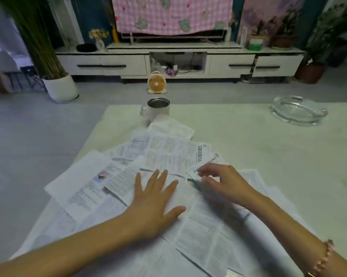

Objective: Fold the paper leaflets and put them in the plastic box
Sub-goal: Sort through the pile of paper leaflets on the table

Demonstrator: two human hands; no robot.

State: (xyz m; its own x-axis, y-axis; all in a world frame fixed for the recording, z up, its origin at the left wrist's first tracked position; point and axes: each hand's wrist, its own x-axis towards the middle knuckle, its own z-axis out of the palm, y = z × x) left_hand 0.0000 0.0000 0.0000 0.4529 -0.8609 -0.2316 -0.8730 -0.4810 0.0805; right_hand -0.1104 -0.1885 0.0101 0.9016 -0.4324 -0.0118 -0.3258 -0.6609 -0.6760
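With the left hand (156,200) flat, fingers spread, on the overlapping leaflets (168,152) strewn over the desk (258,152) and the right hand (222,182) curled at a sheet's edge, grip too blurred to judge, a pull could drag neighbouring sheets along or skew the fold.

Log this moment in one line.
left hand flat on leaflets | right hand at leaflet edge, grip unclear | box not seen
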